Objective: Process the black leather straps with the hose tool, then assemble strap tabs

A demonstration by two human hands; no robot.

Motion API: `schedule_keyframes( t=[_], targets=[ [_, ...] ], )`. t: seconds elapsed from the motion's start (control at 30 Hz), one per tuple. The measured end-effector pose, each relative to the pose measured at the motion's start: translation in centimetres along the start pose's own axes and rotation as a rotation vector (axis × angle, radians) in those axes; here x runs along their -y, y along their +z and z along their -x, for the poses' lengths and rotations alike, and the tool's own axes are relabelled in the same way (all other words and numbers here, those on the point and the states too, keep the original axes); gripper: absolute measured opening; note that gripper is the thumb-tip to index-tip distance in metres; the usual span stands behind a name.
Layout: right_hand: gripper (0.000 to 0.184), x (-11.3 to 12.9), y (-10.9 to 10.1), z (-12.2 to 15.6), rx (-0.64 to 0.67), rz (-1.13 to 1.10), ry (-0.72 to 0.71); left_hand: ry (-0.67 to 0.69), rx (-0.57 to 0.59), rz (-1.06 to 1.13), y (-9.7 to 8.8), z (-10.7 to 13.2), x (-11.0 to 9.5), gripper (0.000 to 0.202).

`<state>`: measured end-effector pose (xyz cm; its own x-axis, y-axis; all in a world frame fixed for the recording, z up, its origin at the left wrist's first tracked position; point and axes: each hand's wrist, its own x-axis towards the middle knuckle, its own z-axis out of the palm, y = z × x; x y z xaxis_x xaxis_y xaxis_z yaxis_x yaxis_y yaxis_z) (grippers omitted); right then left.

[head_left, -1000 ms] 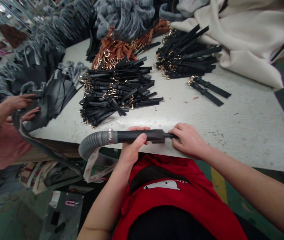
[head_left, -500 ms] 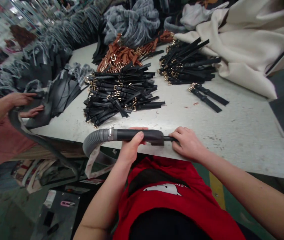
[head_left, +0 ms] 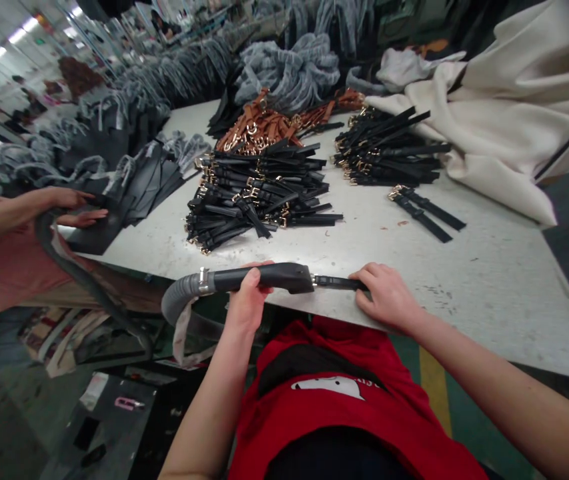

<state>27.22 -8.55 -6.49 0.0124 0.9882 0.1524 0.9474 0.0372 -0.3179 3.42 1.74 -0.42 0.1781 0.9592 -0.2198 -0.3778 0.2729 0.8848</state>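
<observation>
My left hand is wrapped round the black nozzle of a grey ribbed hose at the near edge of the white table. A black strap sticks out of the nozzle's mouth along the table edge. My right hand is closed on the strap's right end, fingers pressing it to the table. Just beyond lies a big pile of black straps with gold buckles.
A second black strap pile and two loose straps lie at the right, brown straps behind, cream fabric at far right. At the left, another person's hands handle dark leather pieces.
The nozzle has slid left with my left hand, so more of the strap shows between nozzle and right hand. The view has tilted up a little.
</observation>
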Motion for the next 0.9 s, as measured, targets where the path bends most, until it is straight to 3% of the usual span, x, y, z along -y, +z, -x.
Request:
schedule_keyframes(
  t=[0.1,0.2,0.3,0.4,0.67,0.9],
  targets=[
    [0.031,0.6,-0.3,-0.4,-0.009,0.046,-0.024,0.050,-0.001,-0.017,-1.3,1.2,-0.9,0.028],
    [0.023,1.0,-0.7,-1.1,0.026,0.061,-0.019,0.073,0.035,-0.081,-1.4,2.6,-1.1,0.027],
    [0.013,1.1,-0.9,-1.3,0.066,0.058,-0.035,0.084,0.063,-0.106,-1.0,3.6,-1.2,0.027],
    [0.015,1.0,-0.4,-0.5,0.045,0.020,-0.089,0.109,0.129,-0.118,-0.3,4.2,-0.9,0.028],
    [0.021,1.1,1.4,0.6,-0.039,-0.151,-0.079,0.153,0.293,-0.304,3.6,4.3,1.1,0.026],
    [0.022,1.1,1.3,0.5,-0.045,-0.136,-0.086,0.094,0.242,-0.298,3.4,4.4,0.4,0.028]
  ],
)
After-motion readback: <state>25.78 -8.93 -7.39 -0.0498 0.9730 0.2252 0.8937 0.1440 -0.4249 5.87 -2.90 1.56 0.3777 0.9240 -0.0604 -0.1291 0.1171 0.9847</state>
